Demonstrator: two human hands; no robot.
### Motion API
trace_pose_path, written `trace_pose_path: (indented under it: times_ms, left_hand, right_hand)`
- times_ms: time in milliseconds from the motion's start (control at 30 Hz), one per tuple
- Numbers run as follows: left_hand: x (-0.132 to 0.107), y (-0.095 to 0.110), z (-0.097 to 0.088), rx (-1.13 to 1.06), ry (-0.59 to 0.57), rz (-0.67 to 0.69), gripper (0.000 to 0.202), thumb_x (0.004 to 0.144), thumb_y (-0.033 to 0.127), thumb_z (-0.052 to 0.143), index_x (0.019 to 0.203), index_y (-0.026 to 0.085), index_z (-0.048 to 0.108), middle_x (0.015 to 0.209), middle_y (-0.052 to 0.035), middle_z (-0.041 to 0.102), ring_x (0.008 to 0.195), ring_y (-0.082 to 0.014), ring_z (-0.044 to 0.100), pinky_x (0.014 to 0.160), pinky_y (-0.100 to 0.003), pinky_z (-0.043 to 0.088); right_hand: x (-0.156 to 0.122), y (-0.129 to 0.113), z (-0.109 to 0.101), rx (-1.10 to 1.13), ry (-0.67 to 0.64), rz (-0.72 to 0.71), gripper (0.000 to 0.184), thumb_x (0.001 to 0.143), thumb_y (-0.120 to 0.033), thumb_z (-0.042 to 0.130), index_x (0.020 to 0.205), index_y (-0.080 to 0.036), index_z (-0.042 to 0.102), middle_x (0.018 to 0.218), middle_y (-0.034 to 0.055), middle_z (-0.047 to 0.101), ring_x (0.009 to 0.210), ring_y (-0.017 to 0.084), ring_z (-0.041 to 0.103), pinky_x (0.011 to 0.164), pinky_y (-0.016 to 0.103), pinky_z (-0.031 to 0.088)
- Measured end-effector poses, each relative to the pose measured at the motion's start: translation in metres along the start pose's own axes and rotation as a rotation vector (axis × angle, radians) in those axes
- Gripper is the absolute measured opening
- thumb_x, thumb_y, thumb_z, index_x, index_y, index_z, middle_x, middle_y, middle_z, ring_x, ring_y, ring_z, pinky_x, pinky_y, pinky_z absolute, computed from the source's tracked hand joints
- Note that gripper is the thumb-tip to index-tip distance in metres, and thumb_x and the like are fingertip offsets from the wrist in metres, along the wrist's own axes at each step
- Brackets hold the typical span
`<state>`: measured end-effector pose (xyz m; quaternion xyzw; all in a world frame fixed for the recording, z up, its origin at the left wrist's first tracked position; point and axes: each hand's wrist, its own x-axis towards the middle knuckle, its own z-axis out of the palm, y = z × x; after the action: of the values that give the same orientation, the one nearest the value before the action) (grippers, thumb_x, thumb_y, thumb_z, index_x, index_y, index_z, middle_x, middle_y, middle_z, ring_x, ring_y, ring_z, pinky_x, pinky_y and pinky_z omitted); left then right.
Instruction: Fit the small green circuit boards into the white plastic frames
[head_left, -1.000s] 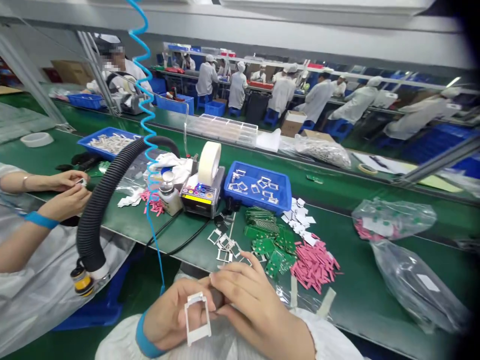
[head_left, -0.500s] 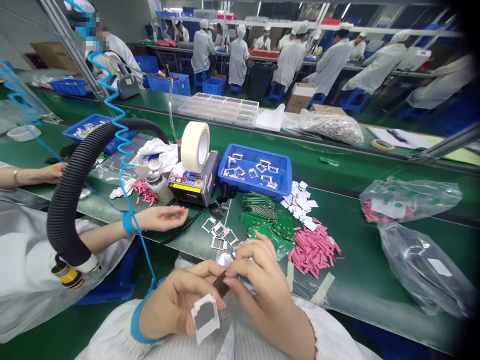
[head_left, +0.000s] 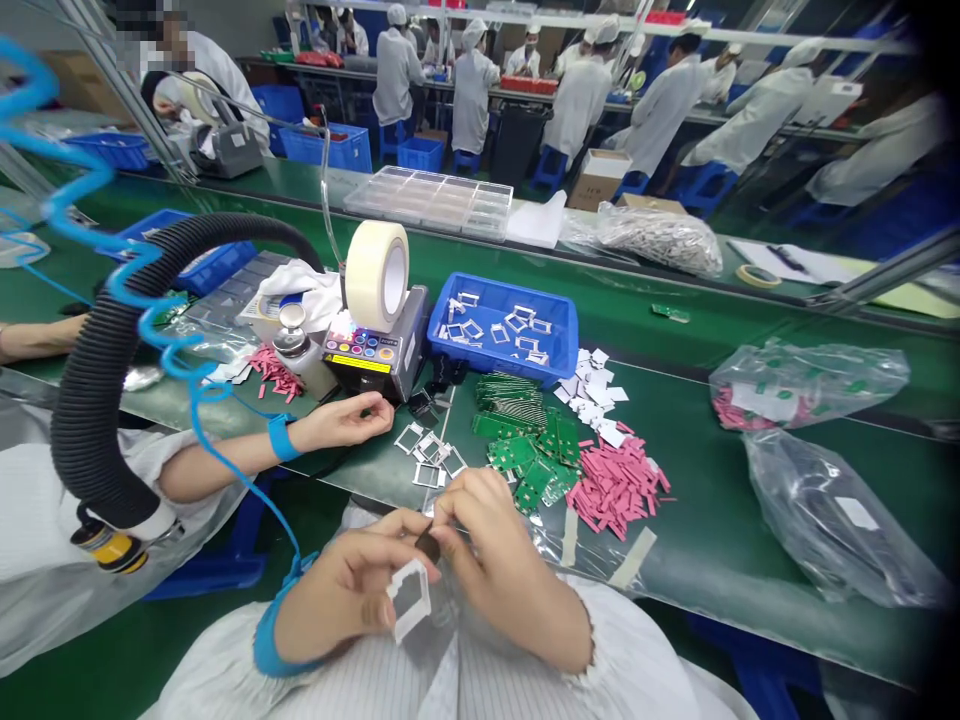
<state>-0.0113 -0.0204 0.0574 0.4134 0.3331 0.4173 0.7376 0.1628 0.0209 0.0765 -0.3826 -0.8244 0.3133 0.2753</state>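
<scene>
Two items held close above bench (head_left: 690, 480), in our view: left grip (head_left: 345, 580) clamped on white frame (head_left: 409, 598), right grip (head_left: 510, 565) clamped on dark piece (head_left: 429, 545).

One white frame (head_left: 409, 600), one dark piece (head_left: 429, 545), one tape roll (head_left: 377, 275), two plastic bags (head_left: 810, 385) (head_left: 832, 520).

The tray (head_left: 502, 325) is blue, the circuit boards (head_left: 521, 450) green, the strips (head_left: 615, 487) pink.

The held frame (head_left: 409, 598) looks matt white, while the loose frames (head_left: 429, 460) are bright, smooth metal. The tray (head_left: 502, 325) is glossy blue plastic, the circuit boards (head_left: 525, 465) glossy green, the bag (head_left: 810, 385) thin, shiny plastic, and the tape (head_left: 377, 275) matt paper.
</scene>
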Motion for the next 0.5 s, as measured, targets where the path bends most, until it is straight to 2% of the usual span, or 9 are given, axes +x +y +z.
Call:
trace_pose_path:
  times_ms: [67, 167, 267, 333, 400, 467, 500]
  left_hand:
    - [0.002, -0.006, -0.006, -0.112, 0.094, -0.025, 0.037, 0.065, 0.051, 0.065, 0.087, 0.022, 0.072, 0.106, -0.0047, 0.060, 0.098, -0.0245, 0.056, 0.086, -0.035, 0.044]
    - [0.002, -0.011, -0.021, -0.275, 0.227, 0.015, 0.038, 0.066, 0.050, 0.065, 0.091, 0.022, 0.071, 0.115, -0.0021, 0.063, 0.111, -0.0285, 0.054, 0.096, -0.038, 0.040]
    - [0.000, -0.011, -0.034, -0.327, 0.336, 0.057, 0.039, 0.068, 0.046, 0.066, 0.094, 0.018, 0.070, 0.121, -0.0062, 0.062, 0.119, -0.0303, 0.048, 0.104, -0.042, 0.031]
    - [-0.003, -0.009, -0.037, -0.332, 0.341, 0.051, 0.039, 0.067, 0.044, 0.067, 0.094, 0.016, 0.069, 0.123, -0.0112, 0.060, 0.118, -0.0303, 0.049, 0.106, -0.044, 0.030]
    - [-0.005, -0.007, -0.035, -0.306, 0.306, 0.033, 0.038, 0.066, 0.043, 0.068, 0.093, 0.015, 0.070, 0.125, -0.0133, 0.057, 0.117, -0.0310, 0.049, 0.106, -0.046, 0.029]
    - [-0.005, -0.004, -0.029, -0.255, 0.244, 0.008, 0.036, 0.066, 0.042, 0.069, 0.091, 0.017, 0.071, 0.126, -0.0134, 0.054, 0.117, -0.0320, 0.048, 0.104, -0.047, 0.029]
    - [-0.005, -0.003, -0.025, -0.225, 0.207, -0.003, 0.035, 0.065, 0.042, 0.069, 0.090, 0.018, 0.071, 0.127, -0.0128, 0.053, 0.117, -0.0323, 0.047, 0.103, -0.047, 0.030]
  right_hand:
    - [-0.002, -0.001, -0.001, -0.026, -0.006, -0.031, 0.014, 0.087, -0.016, 0.038, 0.075, -0.020, 0.045, 0.080, 0.0021, 0.049, 0.080, 0.017, 0.044, 0.074, 0.034, 0.035]
    - [-0.006, 0.004, 0.002, 0.005, 0.017, -0.008, 0.016, 0.090, -0.018, 0.035, 0.076, -0.020, 0.043, 0.079, 0.0014, 0.049, 0.078, 0.016, 0.045, 0.073, 0.032, 0.036]
    - [-0.005, 0.024, 0.019, -0.231, -0.051, 0.091, 0.014, 0.088, -0.016, 0.042, 0.075, -0.019, 0.049, 0.078, 0.0016, 0.052, 0.077, 0.016, 0.046, 0.070, 0.032, 0.035]
    - [-0.002, 0.039, 0.034, -0.424, -0.101, 0.129, 0.013, 0.083, -0.011, 0.049, 0.071, -0.017, 0.053, 0.075, 0.0042, 0.054, 0.077, 0.019, 0.046, 0.069, 0.034, 0.033]
    - [0.001, 0.048, 0.043, -0.506, -0.104, 0.140, 0.013, 0.080, -0.008, 0.052, 0.071, -0.015, 0.057, 0.074, 0.0072, 0.056, 0.077, 0.021, 0.046, 0.069, 0.037, 0.031]
    - [0.005, 0.045, 0.037, -0.491, -0.085, 0.112, 0.007, 0.081, -0.012, 0.053, 0.082, -0.015, 0.060, 0.081, 0.0083, 0.057, 0.080, 0.022, 0.046, 0.070, 0.037, 0.032]
    - [0.007, 0.040, 0.030, -0.455, -0.072, 0.070, 0.011, 0.082, -0.017, 0.054, 0.092, -0.016, 0.059, 0.087, 0.0083, 0.058, 0.083, 0.021, 0.047, 0.071, 0.037, 0.032]
